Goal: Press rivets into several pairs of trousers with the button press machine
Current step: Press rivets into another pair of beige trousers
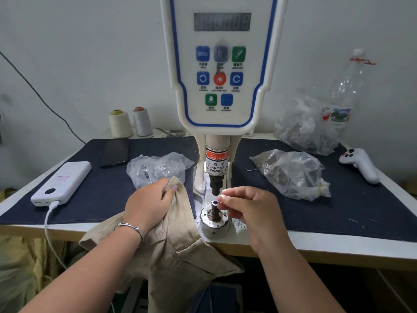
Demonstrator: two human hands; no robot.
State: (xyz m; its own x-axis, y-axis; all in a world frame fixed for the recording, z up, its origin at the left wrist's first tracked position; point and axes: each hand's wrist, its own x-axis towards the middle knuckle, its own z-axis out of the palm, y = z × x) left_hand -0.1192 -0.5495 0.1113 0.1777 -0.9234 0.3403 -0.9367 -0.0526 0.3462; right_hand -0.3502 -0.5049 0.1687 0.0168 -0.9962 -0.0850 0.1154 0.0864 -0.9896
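The tabletop (338, 242) was the largest thing before me, white at the edge and covered by a dark blue cloth (108, 186). In the middle stood the button press machine (222, 75), with its control panel above and its black punch (216, 185) hanging over the round metal die (214, 221) at the front edge. At the back right lay a clear plastic bottle (345, 96) and a bag of small dark parts (306, 129); a second such bag (293, 175) lay nearer, just right of the machine, and a white handheld controller (361, 164) lay beyond it. On the left I saw a white power bank (62, 182) with its cable, a black phone (115, 152), two thread cones (130, 122) against the wall, and a crumpled clear bag (158, 169).

The trousers (178, 251) were beige, with a fine rib. They hung over the front edge of the tabletop, just left of the die, and one corner was lifted up.

My left hand (150, 203) had its grip closed on that lifted corner of the cloth. My right hand (250, 208) held a small silver rivet (223, 196) pinched between thumb and forefinger, just above the post of the die and below the punch.
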